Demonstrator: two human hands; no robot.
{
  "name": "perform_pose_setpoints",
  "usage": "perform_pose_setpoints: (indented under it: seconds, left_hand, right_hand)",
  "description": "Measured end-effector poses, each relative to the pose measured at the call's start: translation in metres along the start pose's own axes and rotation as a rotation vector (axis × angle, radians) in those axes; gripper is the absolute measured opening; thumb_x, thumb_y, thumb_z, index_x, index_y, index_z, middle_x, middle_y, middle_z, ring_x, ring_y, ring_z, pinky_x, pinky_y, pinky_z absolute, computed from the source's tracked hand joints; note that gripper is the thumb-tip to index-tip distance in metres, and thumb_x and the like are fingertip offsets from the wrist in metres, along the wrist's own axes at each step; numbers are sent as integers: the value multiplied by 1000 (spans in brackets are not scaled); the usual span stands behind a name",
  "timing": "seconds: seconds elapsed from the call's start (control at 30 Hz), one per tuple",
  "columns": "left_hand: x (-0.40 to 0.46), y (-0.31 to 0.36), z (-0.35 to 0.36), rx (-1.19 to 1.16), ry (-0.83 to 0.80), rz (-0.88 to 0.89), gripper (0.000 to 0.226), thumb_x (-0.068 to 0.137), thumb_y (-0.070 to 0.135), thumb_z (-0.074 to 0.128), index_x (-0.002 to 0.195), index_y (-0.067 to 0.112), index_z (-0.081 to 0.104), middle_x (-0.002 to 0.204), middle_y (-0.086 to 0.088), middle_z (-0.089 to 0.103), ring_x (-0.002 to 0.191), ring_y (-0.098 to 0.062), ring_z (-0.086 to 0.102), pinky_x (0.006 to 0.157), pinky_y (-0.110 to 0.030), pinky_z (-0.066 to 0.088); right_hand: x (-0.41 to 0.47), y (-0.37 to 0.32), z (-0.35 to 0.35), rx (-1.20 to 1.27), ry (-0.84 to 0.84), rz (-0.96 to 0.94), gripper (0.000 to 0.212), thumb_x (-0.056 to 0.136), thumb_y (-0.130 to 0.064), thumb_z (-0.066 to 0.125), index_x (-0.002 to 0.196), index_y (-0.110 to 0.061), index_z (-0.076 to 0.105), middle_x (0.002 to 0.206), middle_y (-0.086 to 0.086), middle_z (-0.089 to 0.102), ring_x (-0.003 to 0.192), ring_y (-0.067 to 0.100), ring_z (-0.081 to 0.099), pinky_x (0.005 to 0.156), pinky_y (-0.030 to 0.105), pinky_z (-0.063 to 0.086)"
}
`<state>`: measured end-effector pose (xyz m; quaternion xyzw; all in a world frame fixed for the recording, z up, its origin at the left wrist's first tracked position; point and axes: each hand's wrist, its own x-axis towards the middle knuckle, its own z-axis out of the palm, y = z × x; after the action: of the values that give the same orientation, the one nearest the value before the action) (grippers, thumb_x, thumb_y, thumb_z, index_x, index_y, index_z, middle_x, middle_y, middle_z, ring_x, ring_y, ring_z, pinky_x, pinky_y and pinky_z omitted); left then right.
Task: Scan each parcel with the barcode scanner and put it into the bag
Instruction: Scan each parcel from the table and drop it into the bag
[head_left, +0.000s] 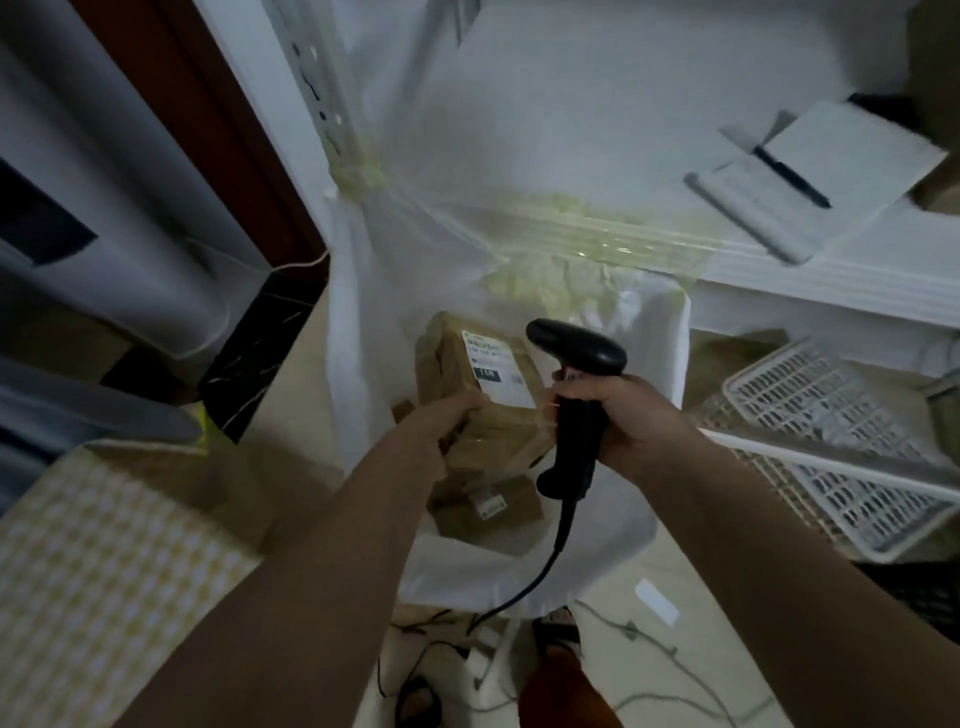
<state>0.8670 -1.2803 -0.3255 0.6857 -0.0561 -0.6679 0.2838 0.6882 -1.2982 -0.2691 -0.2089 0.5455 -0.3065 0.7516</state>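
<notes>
parcel held over bag, scanner alongside

left hand (447, 426) is gripping parcel (483, 395) above open bag (654, 395); right hand (639, 421) is clutching barcode scanner (576, 384) w/ head beside the label. risk: scanner not aimed squarely, so read may fail; cable may snag bag rim.

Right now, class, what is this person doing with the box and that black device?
A person is scanning parcels. The left hand grips a brown cardboard parcel with its white label facing up, held over the open white bag. The right hand grips the black barcode scanner, its head just beside the label. Another parcel already lies inside the bag.
</notes>
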Motion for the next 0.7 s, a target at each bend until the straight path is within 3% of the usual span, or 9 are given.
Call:
perform_pose_setpoints:
  seconds: [0.07,0.13,0.17,0.27,0.33,0.4,0.5,0.63,0.7]
  left_hand:
    - [27,-6,5,50,56,-51,65,73,30,83,125,2,56,114,-8,65,100,-28,63,78,-44,55]
    - [47,-12,11,100,114,-127,40,88,30,70,114,7,52,92,-5,57,77,-23,54,57,-36,41]
    - [57,-18,14,122,137,-176,34,93,32,64,114,10,49,84,-4,51,71,-22,49,56,-36,36]
    - [91,-40,22,160,128,-313,32,100,32,52,115,4,43,95,-1,50,92,-28,52,91,-37,42]
    - [117,-59,22,152,161,-386,40,99,33,52,125,3,48,105,-8,55,102,-27,53,100,-33,41]
    - [133,-74,23,137,155,-441,50,102,35,45,144,9,36,135,-16,48,125,-29,46,109,-36,34]
    - [150,-90,28,129,159,-411,54,104,26,41,149,1,25,154,-16,29,141,-29,31,115,-38,26]
    - [178,-119,28,313,205,-414,92,83,40,69,153,7,18,154,-14,29,138,-30,35,113,-39,33]
    - [176,-125,29,536,173,-435,69,94,33,58,149,2,28,150,-16,37,135,-29,41,111,-32,36]
  right_hand:
    - [30,3,-6,12,4,69,20,82,5,62,101,1,60,80,14,65,67,25,63,64,34,53]
    - [55,10,-12,25,6,142,23,84,3,61,106,0,58,82,15,65,69,26,63,65,35,54]
    - [66,14,-14,24,8,172,23,85,2,60,107,0,57,82,15,64,70,26,63,65,35,54]
    - [90,30,-24,34,31,254,17,87,2,58,104,-1,57,84,15,61,70,26,60,67,37,51]
    - [101,40,-31,49,35,313,10,89,2,55,99,-2,55,83,15,58,70,25,58,65,37,51]
    - [109,48,-39,75,59,357,9,91,2,53,99,-1,55,82,15,58,69,25,57,59,36,54]
    - [119,55,-50,92,117,370,18,90,2,55,107,0,54,80,14,59,69,25,58,63,37,53]
    - [128,58,-56,91,151,363,19,89,1,56,108,0,55,80,14,59,70,24,58,68,37,51]
    - [130,58,-56,94,155,369,14,89,1,56,103,0,56,80,13,59,71,23,57,68,37,51]
